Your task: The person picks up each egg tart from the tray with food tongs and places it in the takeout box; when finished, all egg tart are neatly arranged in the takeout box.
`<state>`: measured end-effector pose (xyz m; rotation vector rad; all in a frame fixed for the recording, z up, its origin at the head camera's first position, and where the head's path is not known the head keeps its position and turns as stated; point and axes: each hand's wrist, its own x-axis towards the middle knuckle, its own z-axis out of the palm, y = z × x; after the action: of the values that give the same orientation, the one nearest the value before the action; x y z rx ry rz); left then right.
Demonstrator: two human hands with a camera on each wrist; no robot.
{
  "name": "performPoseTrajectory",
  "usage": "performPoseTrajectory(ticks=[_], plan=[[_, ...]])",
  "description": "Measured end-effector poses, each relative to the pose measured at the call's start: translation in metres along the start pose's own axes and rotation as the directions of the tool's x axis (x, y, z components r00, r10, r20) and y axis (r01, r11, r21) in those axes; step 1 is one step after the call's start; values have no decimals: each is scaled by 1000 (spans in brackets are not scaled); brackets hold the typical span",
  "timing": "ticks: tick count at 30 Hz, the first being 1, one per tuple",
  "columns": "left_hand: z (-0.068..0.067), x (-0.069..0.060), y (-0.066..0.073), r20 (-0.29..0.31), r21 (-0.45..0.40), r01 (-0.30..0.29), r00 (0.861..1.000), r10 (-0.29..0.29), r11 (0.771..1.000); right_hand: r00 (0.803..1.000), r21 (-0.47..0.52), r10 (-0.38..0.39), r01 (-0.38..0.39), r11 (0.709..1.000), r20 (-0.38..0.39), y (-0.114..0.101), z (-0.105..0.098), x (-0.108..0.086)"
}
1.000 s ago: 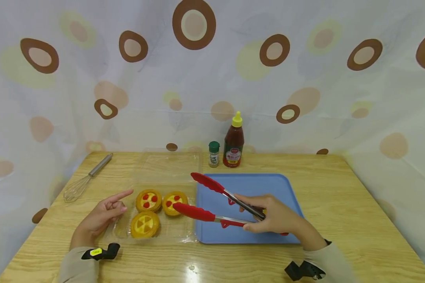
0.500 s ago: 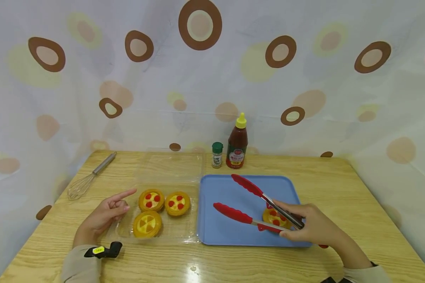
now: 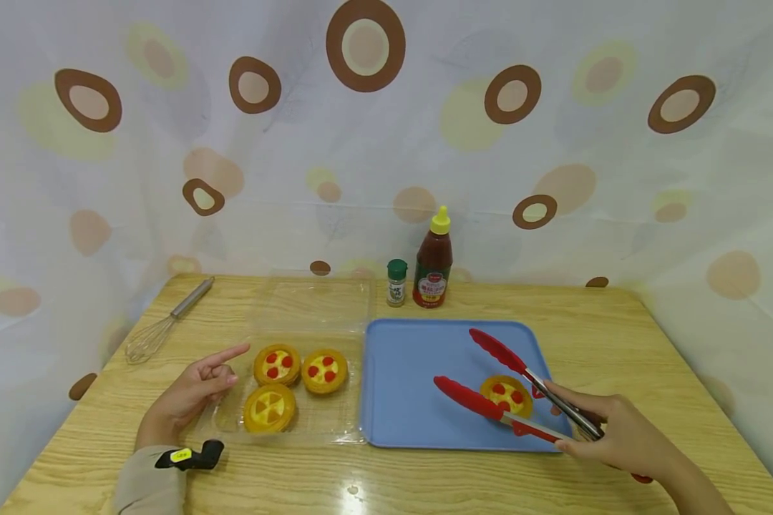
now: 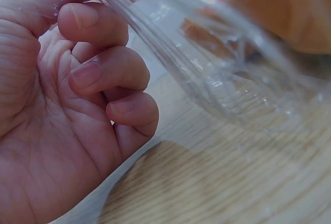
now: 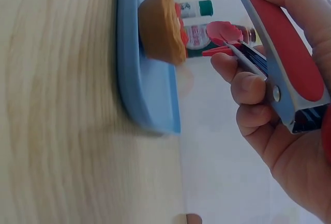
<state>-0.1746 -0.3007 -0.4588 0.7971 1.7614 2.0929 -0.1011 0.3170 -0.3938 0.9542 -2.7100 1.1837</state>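
Observation:
My left hand [image 3: 190,393] is at the left rim of an open clear container [image 3: 325,429], its index finger extended and the others curled at the plastic. Three tarts sit inside: two red-dotted ones [image 3: 277,363] at the back and one with a yellow pattern [image 3: 269,409] in front. My right hand [image 3: 625,433] grips red-tipped tongs [image 3: 467,395], whose arms stand spread. Between and below those arms, another red-dotted tart [image 3: 506,390] rests on the blue tray [image 3: 419,357], near its right side. The right wrist view shows this tart [image 5: 158,27] apart from the tongs.
A green-capped shaker [image 3: 396,285] and a red sauce bottle [image 3: 433,272] stand behind the tray. A metal whisk [image 3: 167,322] lies at the back left. The container's raised clear lid [image 3: 312,304] is behind its base, and the tray adjoins its right side.
My right hand has carried the spread tongs rightward and slightly nearer, from beside the container to over the tray's right part. The tart on the tray has come into view. My left hand has stayed put.

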Motion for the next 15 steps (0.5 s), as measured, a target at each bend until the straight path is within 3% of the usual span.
performPoseTrajectory(ticks=[4,9,15], plan=[[0,1,0,4,-1,-4,1000,4,1000,999,-9,28,-29,1000,-28,2,-3,-13],[0,0,0,9,-5,-11,1000,11,1000,998,-4,64,-64,998,-10,4,-5,-26],[-2,-1,-1,14,-10,-10,1000,10,1000,992,-125,118,-122,985,-38,5,-4,-38]])
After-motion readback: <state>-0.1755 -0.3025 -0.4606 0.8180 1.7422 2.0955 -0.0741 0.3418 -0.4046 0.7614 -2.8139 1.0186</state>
